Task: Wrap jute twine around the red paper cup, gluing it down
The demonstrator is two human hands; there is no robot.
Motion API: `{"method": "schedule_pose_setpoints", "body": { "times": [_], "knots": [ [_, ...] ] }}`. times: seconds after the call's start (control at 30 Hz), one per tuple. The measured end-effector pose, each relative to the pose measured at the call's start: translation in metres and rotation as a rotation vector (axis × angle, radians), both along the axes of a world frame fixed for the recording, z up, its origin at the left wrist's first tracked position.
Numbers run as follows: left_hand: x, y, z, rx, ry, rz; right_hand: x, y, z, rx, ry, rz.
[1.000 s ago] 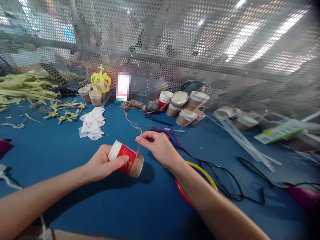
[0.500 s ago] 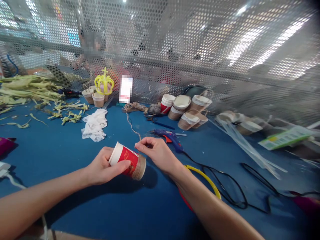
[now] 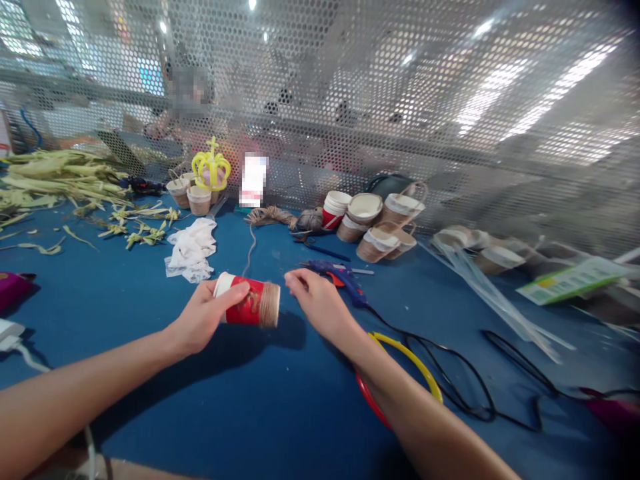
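Note:
My left hand (image 3: 204,313) is wrapped round a red and white paper cup (image 3: 247,305) lying sideways above the table, its base to the right, the thumb along its side. Brown twine (image 3: 270,305) is wound in several turns round the base end. A loose strand of twine (image 3: 251,250) runs from a twine bundle (image 3: 273,215) down behind the cup. Just right of the cup's base, apart from it, is my right hand (image 3: 317,297), its fingers curled and pinched together; whether anything thin is between the fingertips I cannot make out.
A blue glue gun (image 3: 353,287) with a black cable lies beyond my right hand. Yellow and red rings (image 3: 423,363) lie under my right forearm. Twine-wrapped cups (image 3: 375,243), white cloth (image 3: 193,247), husks (image 3: 65,177) and clear sticks (image 3: 500,300) surround the work area; perforated metal stands behind.
The cup has turned more level and shifted slightly up and left. The strand, earlier reaching my right hand's fingertips, now passes behind the cup. My right hand has moved slightly right, away from the cup.

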State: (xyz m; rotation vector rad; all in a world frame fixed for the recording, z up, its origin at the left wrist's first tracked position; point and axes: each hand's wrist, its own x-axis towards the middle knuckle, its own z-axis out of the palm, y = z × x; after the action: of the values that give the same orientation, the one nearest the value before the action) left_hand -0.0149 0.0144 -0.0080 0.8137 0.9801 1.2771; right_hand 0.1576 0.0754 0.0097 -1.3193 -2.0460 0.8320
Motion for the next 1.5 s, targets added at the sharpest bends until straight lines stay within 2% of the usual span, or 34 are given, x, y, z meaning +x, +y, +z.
{"method": "schedule_pose_setpoints", "body": {
  "times": [0.13, 0.27, 0.53, 0.87, 1.5],
  "knots": [
    [0.002, 0.007, 0.005, -0.122, -0.052, 0.07, -0.003, -0.01, 0.008, -0.012, -0.01, 0.079],
    [0.001, 0.008, 0.003, -0.117, -0.048, 0.08, -0.012, -0.026, 0.01, -0.016, 0.009, 0.153],
    [0.0, 0.005, -0.005, 0.029, 0.127, 0.032, -0.014, -0.031, 0.005, 0.033, -0.051, 0.1],
    [-0.001, 0.003, -0.007, 0.135, 0.338, 0.0, -0.016, -0.033, 0.007, 0.085, -0.048, 0.081],
    [0.001, 0.001, -0.003, 0.186, 0.425, -0.015, -0.016, -0.034, 0.006, 0.065, -0.052, 0.065]
  ]
}}
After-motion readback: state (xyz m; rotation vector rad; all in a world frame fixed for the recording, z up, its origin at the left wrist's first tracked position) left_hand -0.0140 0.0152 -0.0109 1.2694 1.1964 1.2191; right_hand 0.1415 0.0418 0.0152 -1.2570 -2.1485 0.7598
